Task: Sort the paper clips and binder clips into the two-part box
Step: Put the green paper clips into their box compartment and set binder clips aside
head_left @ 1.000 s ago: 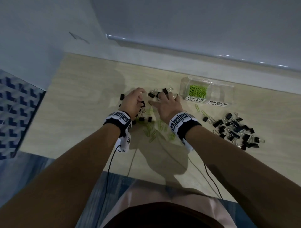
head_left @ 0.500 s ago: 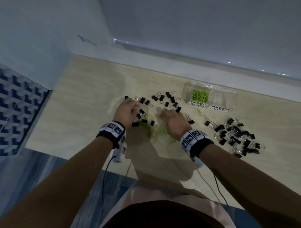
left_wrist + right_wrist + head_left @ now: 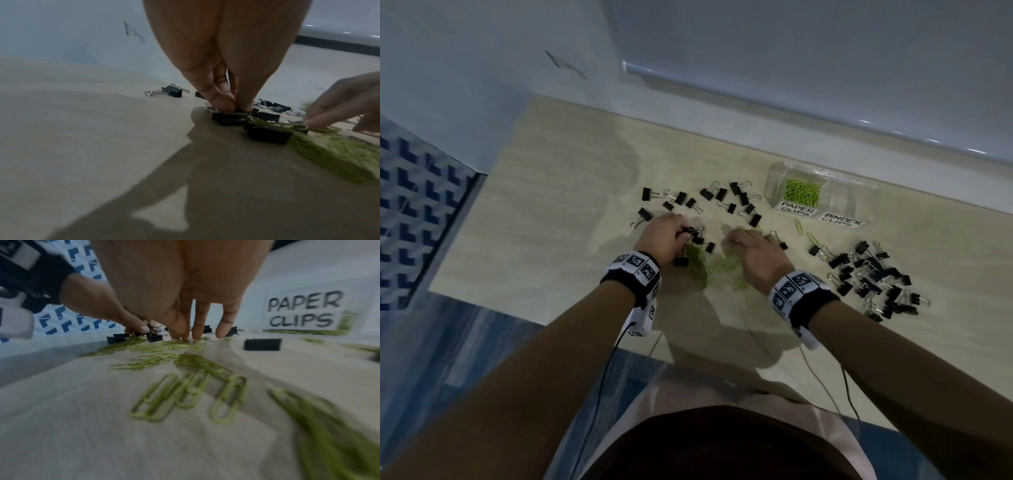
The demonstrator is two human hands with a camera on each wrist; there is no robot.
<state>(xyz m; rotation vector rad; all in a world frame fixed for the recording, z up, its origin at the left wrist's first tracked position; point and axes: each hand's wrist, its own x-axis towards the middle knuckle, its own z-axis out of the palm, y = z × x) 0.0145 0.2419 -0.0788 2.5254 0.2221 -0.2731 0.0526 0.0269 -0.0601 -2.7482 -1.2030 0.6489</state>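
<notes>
Two hands low over mixed clips. Our left hand (image 3: 666,236) pinches black binder clip (image 3: 229,118) on wooden table (image 3: 544,219). Our right hand (image 3: 753,251) spread, fingertips (image 3: 197,335) pressed on green paper clips (image 3: 719,265). Farther right, two-part box (image 3: 822,198): "PAPER CLIPS" side holds green clips, "BINDER CLIPS" side looks bare. Binder clip heap (image 3: 873,277) nearer us, right of box. Bare tabletop at left, wall close behind box.
</notes>
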